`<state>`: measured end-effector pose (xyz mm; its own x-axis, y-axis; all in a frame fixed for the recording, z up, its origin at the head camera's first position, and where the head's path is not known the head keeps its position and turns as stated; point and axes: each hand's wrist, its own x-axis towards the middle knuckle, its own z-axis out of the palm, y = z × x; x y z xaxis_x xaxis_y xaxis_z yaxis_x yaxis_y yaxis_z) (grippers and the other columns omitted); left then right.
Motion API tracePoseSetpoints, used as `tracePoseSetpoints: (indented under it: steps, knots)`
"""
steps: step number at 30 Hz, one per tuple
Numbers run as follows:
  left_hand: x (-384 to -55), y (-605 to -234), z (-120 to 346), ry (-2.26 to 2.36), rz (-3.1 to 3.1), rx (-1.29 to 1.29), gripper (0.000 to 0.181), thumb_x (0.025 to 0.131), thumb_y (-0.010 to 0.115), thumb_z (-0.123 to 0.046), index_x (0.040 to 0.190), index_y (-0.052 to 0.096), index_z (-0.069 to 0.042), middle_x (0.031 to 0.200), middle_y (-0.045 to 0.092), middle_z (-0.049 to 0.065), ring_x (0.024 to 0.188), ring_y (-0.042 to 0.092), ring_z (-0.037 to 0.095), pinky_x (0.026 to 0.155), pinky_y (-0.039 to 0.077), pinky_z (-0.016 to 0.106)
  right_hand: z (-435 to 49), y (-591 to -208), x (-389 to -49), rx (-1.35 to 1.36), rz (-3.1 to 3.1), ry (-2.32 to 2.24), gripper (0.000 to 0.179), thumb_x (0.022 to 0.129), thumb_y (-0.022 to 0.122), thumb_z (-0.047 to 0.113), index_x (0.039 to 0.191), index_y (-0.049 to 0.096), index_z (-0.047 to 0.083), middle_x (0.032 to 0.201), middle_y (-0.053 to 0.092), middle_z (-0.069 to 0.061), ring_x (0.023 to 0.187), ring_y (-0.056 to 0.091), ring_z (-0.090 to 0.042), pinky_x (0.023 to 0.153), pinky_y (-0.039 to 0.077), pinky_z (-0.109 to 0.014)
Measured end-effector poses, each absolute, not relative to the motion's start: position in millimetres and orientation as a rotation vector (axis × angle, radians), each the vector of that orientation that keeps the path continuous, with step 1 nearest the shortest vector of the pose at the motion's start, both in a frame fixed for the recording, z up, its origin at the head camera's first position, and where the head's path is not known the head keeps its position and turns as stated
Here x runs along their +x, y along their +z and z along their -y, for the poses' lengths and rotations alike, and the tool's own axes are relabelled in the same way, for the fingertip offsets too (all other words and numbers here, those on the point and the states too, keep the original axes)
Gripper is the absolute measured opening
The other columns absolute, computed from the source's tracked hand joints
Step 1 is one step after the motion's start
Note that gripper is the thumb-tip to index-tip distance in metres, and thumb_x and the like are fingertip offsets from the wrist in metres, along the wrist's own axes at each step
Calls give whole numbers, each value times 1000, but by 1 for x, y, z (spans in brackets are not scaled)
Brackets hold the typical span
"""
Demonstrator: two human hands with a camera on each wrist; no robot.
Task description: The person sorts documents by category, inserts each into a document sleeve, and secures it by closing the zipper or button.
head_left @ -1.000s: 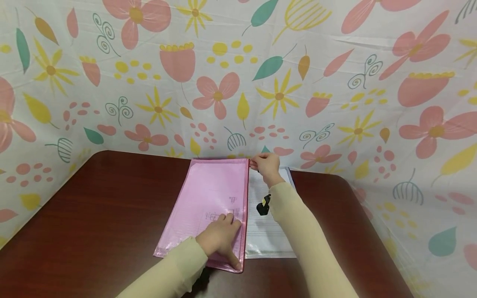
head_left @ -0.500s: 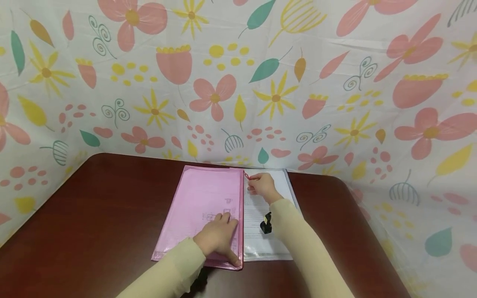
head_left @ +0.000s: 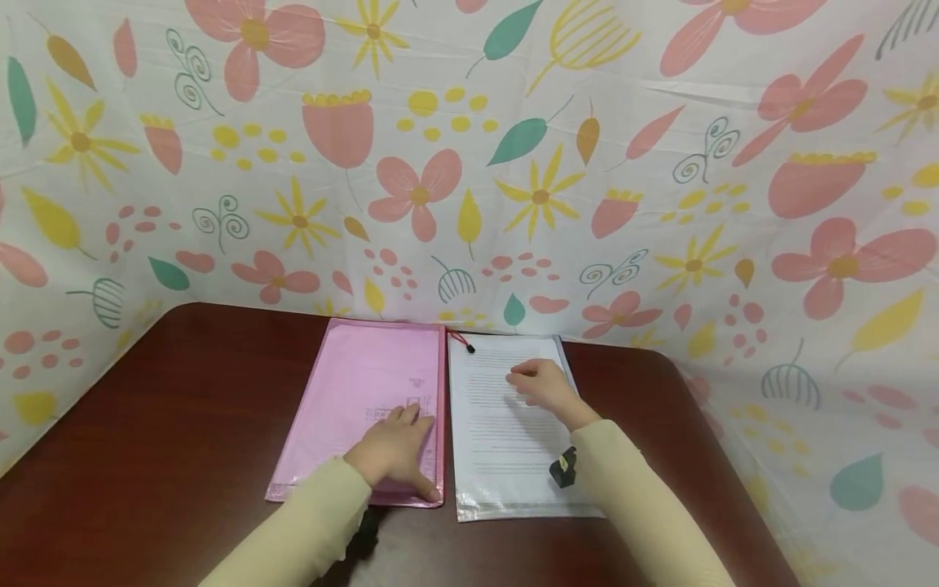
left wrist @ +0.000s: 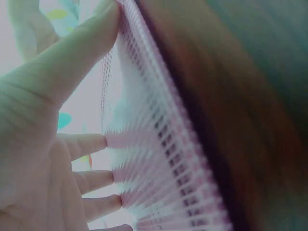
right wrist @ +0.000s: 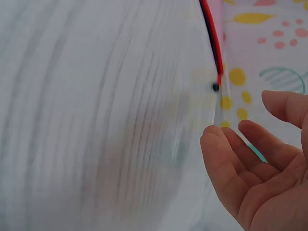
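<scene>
A pink mesh zip folder (head_left: 374, 359) with printed papers inside lies on the table. My left hand (head_left: 392, 447) rests on its lower right part, fingers spread and thumb at the bottom corner. In the left wrist view, the fingertips (left wrist: 98, 139) touch the folder's ribbed surface. To the right lies a clear, white-looking folder (head_left: 499, 481) holding a page of text. Over this page hovers my right hand (head_left: 543, 385), fingers loosely bent, holding nothing. A red cord zip pull with a black end (head_left: 470, 349) hangs from the pink folder's top right corner onto the white folder.
The dark brown table (head_left: 198, 424) extends to both sides of the folders. Behind it hangs a floral curtain (head_left: 440, 163), close to the folders' far edges. A small black device (head_left: 563, 469) sits at the right wrist.
My right hand has let go of the red zip pull and moved down and right. The pink folder has slid left under my left hand, uncovering more of the white folder.
</scene>
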<state>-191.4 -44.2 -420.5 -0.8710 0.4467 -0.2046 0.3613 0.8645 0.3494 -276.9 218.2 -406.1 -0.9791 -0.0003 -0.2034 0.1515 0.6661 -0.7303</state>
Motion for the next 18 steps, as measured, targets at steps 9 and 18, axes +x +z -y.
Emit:
tracePoseSetpoints:
  steps: [9, 18]
  knots:
    - [-200, -418, 63, 527, -2739, 616, 110, 52, 84, -58, 140, 42, -7, 149, 32, 23, 135, 32, 44, 105, 33, 58, -253, -397, -267, 172, -2739, -1207, 40, 93, 58, 28, 120, 60, -2, 116, 63, -20, 97, 64, -28, 73, 57, -34]
    - [-220, -419, 77, 643, -2901, 572, 99, 73, 68, -63, 144, 35, -2, 147, 35, 24, 134, 35, 41, 108, 31, 56, -272, -394, -261, 42, -2940, -982, 57, 91, 59, 41, 127, 54, -2, 123, 60, -23, 105, 60, -33, 85, 53, -43]
